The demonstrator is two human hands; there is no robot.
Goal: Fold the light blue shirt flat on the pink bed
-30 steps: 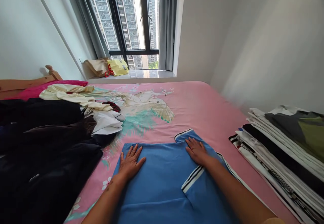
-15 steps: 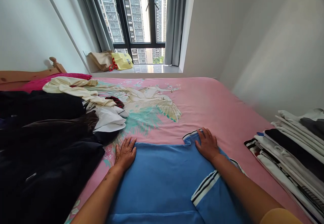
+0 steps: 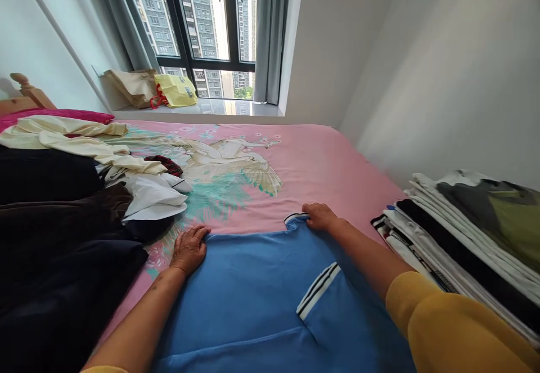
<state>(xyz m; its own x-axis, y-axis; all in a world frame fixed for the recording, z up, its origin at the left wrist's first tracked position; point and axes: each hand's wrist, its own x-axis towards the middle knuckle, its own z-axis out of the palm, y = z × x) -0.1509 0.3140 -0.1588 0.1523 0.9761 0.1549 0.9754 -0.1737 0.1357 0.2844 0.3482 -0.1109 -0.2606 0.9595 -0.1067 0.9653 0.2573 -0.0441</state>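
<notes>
A blue short-sleeved shirt point(image 3: 244, 288) with black-and-white striped sleeve cuffs lies spread on the pink bed sheet point(image 3: 312, 159). At its far left corner, my left hand point(image 3: 189, 250) has its fingers curled and closed on the edge of the cloth. My right hand point(image 3: 320, 216) is closed on the far right part of the shirt, beside a striped cuff point(image 3: 296, 216). Its fingertips are partly hidden. The other striped cuff point(image 3: 318, 291) lies on top of the shirt, nearer to me.
Left of the shirt is a heap of dark clothes point(image 3: 63, 249), with a white garment point(image 3: 154, 196) and a cream garment point(image 3: 84, 145) behind. A stack of folded clothes point(image 3: 468, 238) stands at right. Paper and yellow bags point(image 3: 179, 90) sit on the windowsill.
Both hands have gone from lying flat to closing on the shirt's far edge. My right hand has turned, fingers now pointing left. The camera view has swung right.
</notes>
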